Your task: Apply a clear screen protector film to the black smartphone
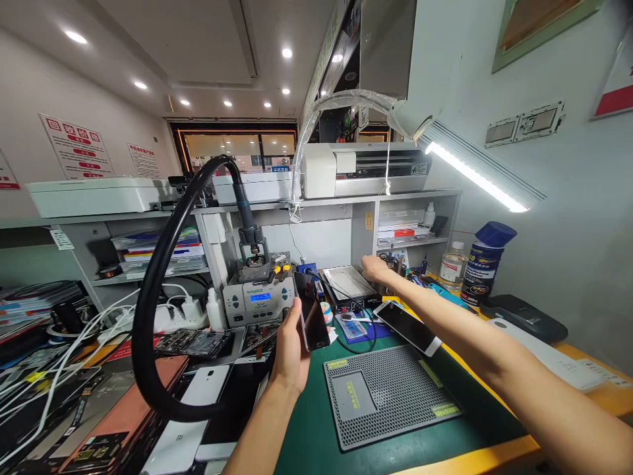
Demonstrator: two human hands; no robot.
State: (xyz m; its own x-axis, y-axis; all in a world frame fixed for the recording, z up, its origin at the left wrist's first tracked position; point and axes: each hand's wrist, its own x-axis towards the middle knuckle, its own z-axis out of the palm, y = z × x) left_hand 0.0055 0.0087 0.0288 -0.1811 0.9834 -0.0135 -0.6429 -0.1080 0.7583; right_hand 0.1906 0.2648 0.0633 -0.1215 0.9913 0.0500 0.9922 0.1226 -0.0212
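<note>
My left hand (291, 346) is closed around a dark smartphone (313, 315), held upright and tilted with its glossy black screen toward the right. My right hand (376, 270) is stretched far forward at the back of the bench, beside a group of small tools (399, 265) and the right end of a flat heating plate (349, 282). Its fingers point away from me and are hidden, so their grip does not show. Under my right forearm lies a white-framed phone (408, 326) with a black screen. A grey perforated mat (390, 392) lies in front of it on the green bench surface.
A hot-air station (258, 298) stands left of centre, its thick black hose (148, 316) looping toward me. Phone parts and a white phone (185, 422) crowd the left side. At right stand a spray can (481, 270) and a clear bottle (452, 262), with a lit lamp (477, 173) overhead.
</note>
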